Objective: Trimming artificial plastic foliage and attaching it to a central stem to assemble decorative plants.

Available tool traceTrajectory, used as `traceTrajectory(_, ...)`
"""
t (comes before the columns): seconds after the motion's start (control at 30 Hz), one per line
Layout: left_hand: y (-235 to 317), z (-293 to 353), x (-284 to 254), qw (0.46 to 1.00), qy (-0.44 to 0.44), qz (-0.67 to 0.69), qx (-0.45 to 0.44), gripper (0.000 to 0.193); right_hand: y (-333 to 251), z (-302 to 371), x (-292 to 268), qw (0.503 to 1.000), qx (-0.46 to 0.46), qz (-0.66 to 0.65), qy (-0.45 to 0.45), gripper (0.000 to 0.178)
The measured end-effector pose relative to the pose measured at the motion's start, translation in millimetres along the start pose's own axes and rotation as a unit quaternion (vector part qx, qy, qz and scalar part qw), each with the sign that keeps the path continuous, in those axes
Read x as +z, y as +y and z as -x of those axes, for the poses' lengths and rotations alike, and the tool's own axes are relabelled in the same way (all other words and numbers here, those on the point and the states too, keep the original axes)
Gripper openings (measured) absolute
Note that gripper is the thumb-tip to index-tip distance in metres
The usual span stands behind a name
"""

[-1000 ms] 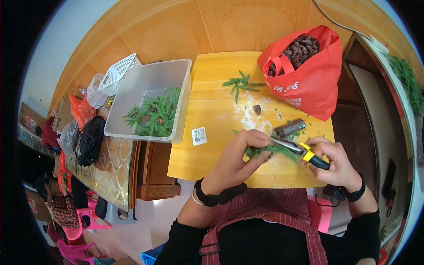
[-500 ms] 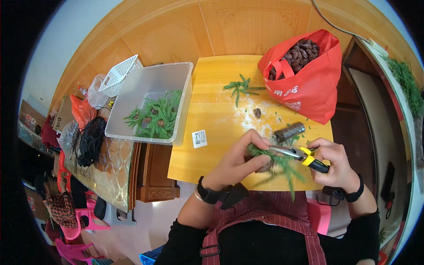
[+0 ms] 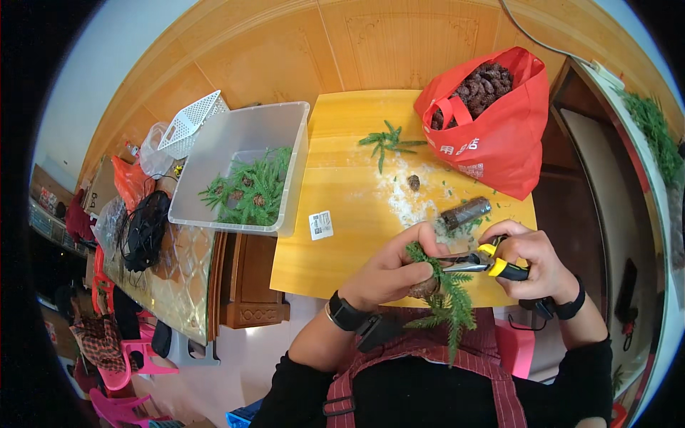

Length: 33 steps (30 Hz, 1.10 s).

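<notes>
Close to the table's front edge, my left hand (image 3: 392, 274) pinches a green artificial fir sprig (image 3: 454, 305) with a brown pine cone (image 3: 425, 287) at its base. The sprig's fronds hang over the edge toward my apron. My right hand (image 3: 534, 262) is wrapped around yellow-and-black-handled pliers (image 3: 471, 263). Their silver jaws look parted and lie at the sprig's stem, beside my left fingertips. My fingers partly cover the stem and the cone. Just beyond the pliers lies a dark wrapped roll (image 3: 466, 212).
A red bag (image 3: 492, 150) full of pine cones stands at the back right. A loose sprig (image 3: 389, 145), a small cone (image 3: 414, 182), white powder and a label (image 3: 321, 225) lie on the yellow table (image 3: 335, 192). Left is a clear bin (image 3: 189, 207) with sprigs and cones.
The sprig, blurred before, has turned and now hangs lower and nearer to me. The pliers' jaws have shifted slightly along the stem and look wider apart. Both hands keep their hold.
</notes>
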<state>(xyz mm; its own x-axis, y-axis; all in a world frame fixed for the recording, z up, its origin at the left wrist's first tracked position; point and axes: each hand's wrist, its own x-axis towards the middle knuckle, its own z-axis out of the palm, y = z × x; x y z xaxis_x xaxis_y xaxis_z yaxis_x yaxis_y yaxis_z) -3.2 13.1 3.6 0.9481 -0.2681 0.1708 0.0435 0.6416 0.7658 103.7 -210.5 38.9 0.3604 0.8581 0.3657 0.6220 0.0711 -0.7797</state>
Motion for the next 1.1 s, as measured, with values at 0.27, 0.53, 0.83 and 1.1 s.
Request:
traceTrajectory(0.27,12,-4,-1,0.906,0.053,-0.389,0.161,0.017,-24,7,2,0.979,0.179,0.084,0.045,0.015)
traceTrajectory(0.53,11,-3,0,0.976,0.021,-0.181,0.120,0.018,-8,7,-7,0.995,0.071,0.057,0.037,0.015)
traceTrajectory(0.83,-5,-3,-1,0.999,0.022,0.014,0.045,0.024,1,8,-2,0.998,0.056,0.013,0.017,0.016)
traceTrajectory(1.1,9,-16,-3,0.650,0.048,-0.694,0.306,0.031,-13,13,0,0.972,0.137,0.182,0.058,0.015)
